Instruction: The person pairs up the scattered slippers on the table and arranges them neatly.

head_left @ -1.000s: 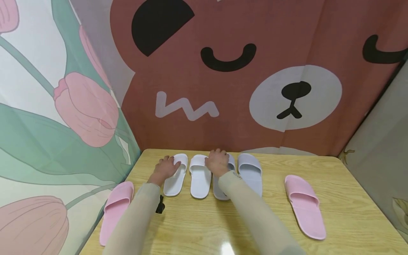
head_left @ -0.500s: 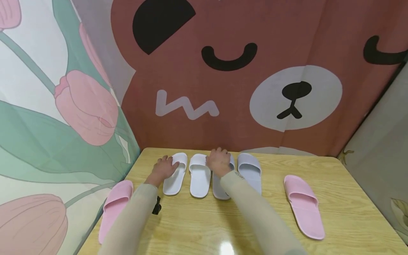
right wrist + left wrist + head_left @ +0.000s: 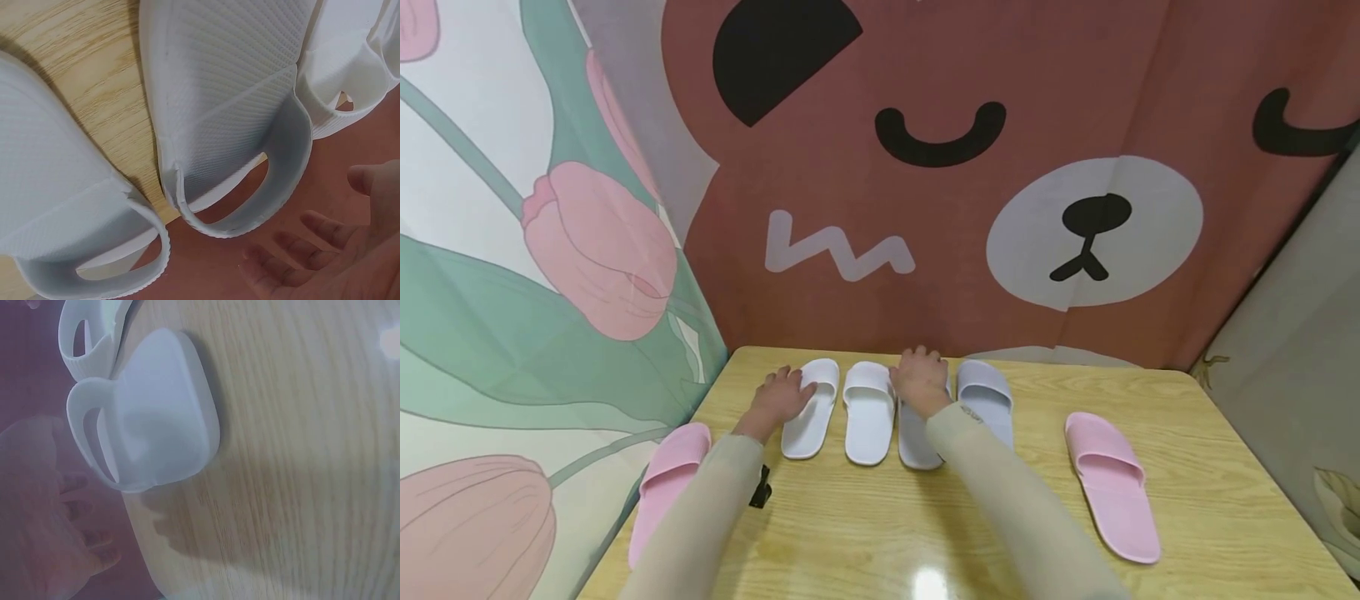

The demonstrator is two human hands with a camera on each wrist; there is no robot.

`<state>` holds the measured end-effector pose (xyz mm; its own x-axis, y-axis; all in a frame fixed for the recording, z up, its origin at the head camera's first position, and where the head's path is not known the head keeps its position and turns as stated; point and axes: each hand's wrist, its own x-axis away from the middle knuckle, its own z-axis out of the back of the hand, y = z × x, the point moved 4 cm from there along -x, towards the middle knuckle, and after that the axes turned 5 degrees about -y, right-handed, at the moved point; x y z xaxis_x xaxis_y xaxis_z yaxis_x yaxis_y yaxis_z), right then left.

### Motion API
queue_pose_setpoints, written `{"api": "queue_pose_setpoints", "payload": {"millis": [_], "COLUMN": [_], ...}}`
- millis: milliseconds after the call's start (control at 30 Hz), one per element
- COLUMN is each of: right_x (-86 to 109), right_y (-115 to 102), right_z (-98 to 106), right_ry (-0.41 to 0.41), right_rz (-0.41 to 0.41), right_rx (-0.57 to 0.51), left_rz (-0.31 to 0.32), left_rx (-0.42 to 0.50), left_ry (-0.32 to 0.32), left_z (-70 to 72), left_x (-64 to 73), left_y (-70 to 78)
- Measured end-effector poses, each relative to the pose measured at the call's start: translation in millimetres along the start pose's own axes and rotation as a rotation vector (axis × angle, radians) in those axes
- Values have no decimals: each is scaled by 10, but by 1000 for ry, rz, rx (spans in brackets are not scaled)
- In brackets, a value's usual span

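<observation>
My left hand (image 3: 781, 396) hovers over the left side of a white slipper (image 3: 808, 433); the left wrist view shows its fingers (image 3: 97, 547) loosely extended, apart from the slipper's strap (image 3: 81, 403). A second white slipper (image 3: 870, 429) lies just right of it. My right hand (image 3: 921, 379) is above the toe of a grey slipper (image 3: 917, 442) and hides part of its strap. In the right wrist view, its fingers (image 3: 300, 250) are spread and hold nothing, with a gap to the strap (image 3: 275, 194). Another grey slipper (image 3: 985, 396) lies to the right, partly behind my sleeve.
A pink slipper (image 3: 670, 467) lies at the table's left edge, partly covered by my left sleeve. Its like, another pink slipper (image 3: 1112, 487), lies at the right. A bear-print cloth (image 3: 940, 275) hangs behind the wooden table (image 3: 850, 533). Something small and black (image 3: 762, 489) shows beside my left sleeve.
My left hand has drifted slightly left, off the white slipper's strap. The right hand has shifted a little right and up over the grey slipper. The slippers keep their places.
</observation>
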<state>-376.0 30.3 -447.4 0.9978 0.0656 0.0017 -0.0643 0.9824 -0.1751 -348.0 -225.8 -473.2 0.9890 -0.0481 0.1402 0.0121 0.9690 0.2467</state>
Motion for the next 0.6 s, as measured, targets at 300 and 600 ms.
{"api": "queue_pose_setpoints", "payload": {"millis": [300,600], "right_x": [26,52], "right_y": [24,100], "right_z": [23,52], "right_ry": [1,17], "right_rz": [2,20], "right_rx": [10,32], "left_rz": [-13,-20], "left_rx": [8,8], "left_ry": [6,15], "left_z": [-39,-11], "left_x": [23,84], "left_y": [-43,-88]}}
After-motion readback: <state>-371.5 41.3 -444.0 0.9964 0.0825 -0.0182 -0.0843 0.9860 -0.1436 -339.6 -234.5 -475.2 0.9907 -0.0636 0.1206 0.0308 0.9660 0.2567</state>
